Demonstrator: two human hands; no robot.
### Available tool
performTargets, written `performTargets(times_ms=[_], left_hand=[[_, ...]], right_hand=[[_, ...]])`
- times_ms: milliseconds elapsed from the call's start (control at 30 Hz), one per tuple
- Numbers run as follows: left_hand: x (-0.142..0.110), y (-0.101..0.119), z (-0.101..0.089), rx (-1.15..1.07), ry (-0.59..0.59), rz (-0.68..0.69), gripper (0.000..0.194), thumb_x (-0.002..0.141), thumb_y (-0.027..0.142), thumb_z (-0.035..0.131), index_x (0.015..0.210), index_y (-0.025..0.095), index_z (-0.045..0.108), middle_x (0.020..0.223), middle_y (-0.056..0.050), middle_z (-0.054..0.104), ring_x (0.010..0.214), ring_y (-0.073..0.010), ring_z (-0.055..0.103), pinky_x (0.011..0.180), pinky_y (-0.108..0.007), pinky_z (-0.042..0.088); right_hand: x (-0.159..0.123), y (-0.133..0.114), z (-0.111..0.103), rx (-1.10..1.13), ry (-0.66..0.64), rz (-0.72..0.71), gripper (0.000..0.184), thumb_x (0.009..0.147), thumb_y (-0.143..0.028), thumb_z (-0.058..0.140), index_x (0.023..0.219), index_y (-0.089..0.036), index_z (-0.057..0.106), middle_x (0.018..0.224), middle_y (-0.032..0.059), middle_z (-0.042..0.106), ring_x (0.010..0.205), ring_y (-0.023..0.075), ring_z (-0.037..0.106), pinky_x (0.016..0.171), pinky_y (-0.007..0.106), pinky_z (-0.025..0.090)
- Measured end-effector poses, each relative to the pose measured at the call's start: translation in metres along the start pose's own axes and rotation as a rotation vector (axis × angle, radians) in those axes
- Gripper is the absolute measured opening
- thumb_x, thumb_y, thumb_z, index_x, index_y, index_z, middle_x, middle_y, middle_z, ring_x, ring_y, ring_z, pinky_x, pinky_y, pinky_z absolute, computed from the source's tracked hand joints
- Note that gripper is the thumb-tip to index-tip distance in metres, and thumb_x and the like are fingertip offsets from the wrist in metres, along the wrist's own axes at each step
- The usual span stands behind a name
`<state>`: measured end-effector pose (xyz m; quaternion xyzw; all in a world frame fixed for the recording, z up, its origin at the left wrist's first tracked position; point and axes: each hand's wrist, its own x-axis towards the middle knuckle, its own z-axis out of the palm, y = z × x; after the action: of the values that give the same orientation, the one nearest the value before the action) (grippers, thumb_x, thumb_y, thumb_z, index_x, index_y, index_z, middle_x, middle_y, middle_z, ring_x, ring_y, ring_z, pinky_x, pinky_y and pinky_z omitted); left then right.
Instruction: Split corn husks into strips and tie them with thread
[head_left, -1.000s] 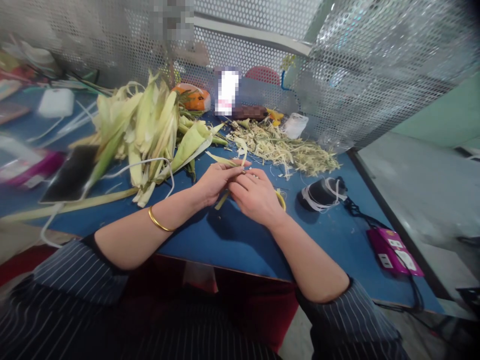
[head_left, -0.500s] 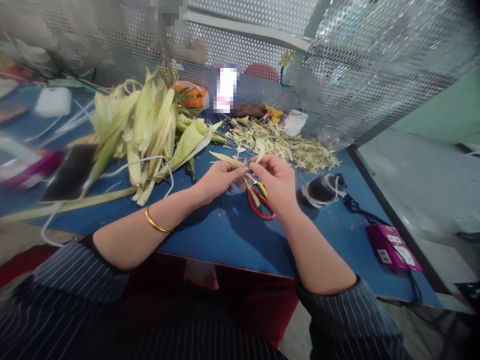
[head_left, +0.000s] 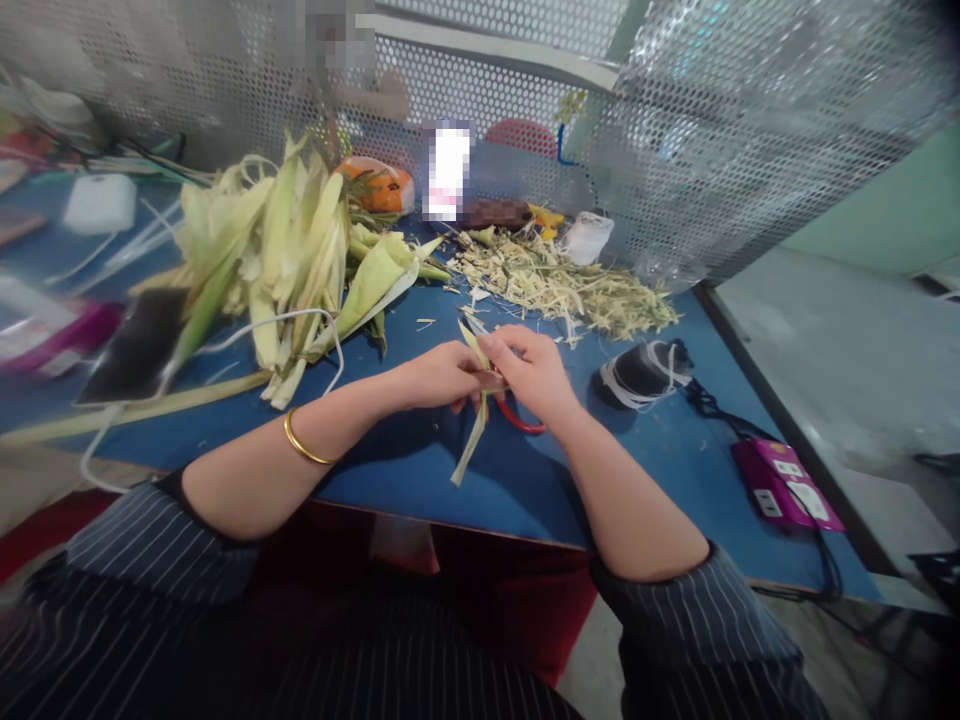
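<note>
My left hand (head_left: 435,376) and my right hand (head_left: 529,370) meet over the middle of the blue table (head_left: 420,470). Both are closed on a narrow pale green leaf strip (head_left: 472,440) that hangs down from between my fingers toward the table's front edge. Its upper end sticks up above my fingertips. Red-handled scissors (head_left: 517,420) lie on the table under my right hand, mostly hidden by it. A gold bangle (head_left: 300,445) circles my left wrist.
A big heap of green-yellow leaves (head_left: 292,250) lies at the back left, a pile of leaf trimmings (head_left: 570,285) at the back right. A black phone (head_left: 135,345) with a white cable lies left. A black wrapped object (head_left: 641,372) and a pink power strip (head_left: 784,487) lie right. A perforated metal screen (head_left: 675,130) stands behind.
The hands have come together again lower down, and the leaf strip has turned to hang downward. My right hand now covers most of the scissors seen half a second ago.
</note>
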<state>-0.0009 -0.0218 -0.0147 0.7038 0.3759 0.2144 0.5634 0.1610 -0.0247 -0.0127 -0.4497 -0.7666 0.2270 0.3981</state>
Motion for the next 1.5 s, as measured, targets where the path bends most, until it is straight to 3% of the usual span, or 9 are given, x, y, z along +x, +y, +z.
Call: performTargets(times_ms=[167,333,433,733,933,1033,1133,1267,1500], left_hand=[[0.004,-0.011,0.005,-0.025,-0.002,-0.058,0.028,0.086,0.039,0.066,0.078,0.015,0.077,0.06,-0.008,0.067,0.038,-0.0131,0.052,0.041,-0.025,0.038],[0.003,-0.005,-0.001,-0.041,0.156,-0.14,0.037,0.089,0.034,0.062,0.056,0.016,0.066,0.049,-0.006,0.06,0.036,-0.0107,0.046,0.041,-0.025,0.032],[0.005,-0.002,-0.007,-0.219,0.24,-0.186,0.04,0.091,0.031,0.06,0.053,0.017,0.058,0.046,-0.002,0.052,0.036,-0.0086,0.042,0.041,-0.024,0.029],[0.014,-0.008,-0.014,-0.809,0.27,-0.222,0.026,0.092,0.035,0.066,0.076,0.014,0.07,0.052,0.001,0.051,0.046,-0.0058,0.044,0.039,-0.018,0.022],[0.013,-0.007,-0.015,-0.993,0.382,-0.218,0.022,0.095,0.031,0.063,0.092,0.013,0.074,0.063,0.0,0.062,0.042,-0.0022,0.044,0.039,-0.015,0.031],[0.011,-0.002,-0.017,-1.098,0.355,-0.231,0.023,0.099,0.027,0.055,0.096,0.012,0.072,0.064,0.0,0.062,0.041,-0.0024,0.044,0.039,-0.015,0.035],[0.01,0.0,-0.019,-1.135,0.334,-0.232,0.026,0.101,0.029,0.051,0.097,0.012,0.07,0.057,0.003,0.055,0.042,-0.0038,0.045,0.041,-0.016,0.038],[0.012,-0.001,-0.018,-1.109,0.396,-0.204,0.021,0.099,0.025,0.055,0.094,0.012,0.071,0.057,0.002,0.056,0.047,-0.0054,0.049,0.05,-0.017,0.044],[0.015,-0.006,-0.006,-1.031,0.406,-0.125,0.025,0.098,0.031,0.055,0.093,0.013,0.07,0.07,-0.002,0.065,0.057,-0.0081,0.058,0.052,-0.019,0.043]], right_hand=[[-0.001,-0.004,0.006,0.342,0.002,0.213,0.019,0.081,-0.036,0.072,0.074,-0.02,0.065,0.068,-0.0024,0.06,0.065,0.0133,0.055,0.064,0.029,0.046],[-0.004,-0.008,0.004,0.01,0.297,-0.105,0.011,0.081,-0.021,0.067,0.072,-0.02,0.061,0.078,0.0004,0.062,0.076,0.0153,0.057,0.076,0.033,0.046],[-0.008,-0.008,0.004,-0.265,0.355,-0.298,0.009,0.088,-0.021,0.061,0.079,-0.022,0.061,0.077,0.0008,0.065,0.075,0.0163,0.059,0.082,0.037,0.045],[-0.013,-0.012,0.006,-0.781,0.197,-0.569,0.02,0.096,-0.018,0.052,0.08,-0.023,0.062,0.079,0.0026,0.071,0.075,0.0183,0.058,0.086,0.04,0.038],[-0.011,-0.004,0.012,-0.746,0.103,-0.576,0.023,0.099,-0.018,0.046,0.088,-0.019,0.065,0.088,0.0065,0.075,0.072,0.0165,0.061,0.07,0.035,0.037],[-0.01,0.001,0.015,-0.719,0.14,-0.532,0.024,0.1,-0.018,0.044,0.088,-0.018,0.065,0.076,0.0044,0.073,0.064,0.0157,0.059,0.067,0.033,0.038],[-0.01,0.001,0.014,-0.737,0.141,-0.518,0.024,0.1,-0.021,0.045,0.088,-0.018,0.065,0.07,0.0037,0.069,0.061,0.0167,0.056,0.067,0.033,0.039],[-0.012,-0.005,0.011,-0.755,0.116,-0.582,0.02,0.099,-0.02,0.046,0.099,-0.018,0.066,0.087,0.0075,0.07,0.079,0.0199,0.059,0.076,0.036,0.04],[-0.011,-0.009,0.016,-0.868,-0.167,-0.788,0.024,0.1,-0.015,0.044,0.108,-0.021,0.067,0.098,0.0076,0.064,0.098,0.0225,0.053,0.096,0.04,0.041]])
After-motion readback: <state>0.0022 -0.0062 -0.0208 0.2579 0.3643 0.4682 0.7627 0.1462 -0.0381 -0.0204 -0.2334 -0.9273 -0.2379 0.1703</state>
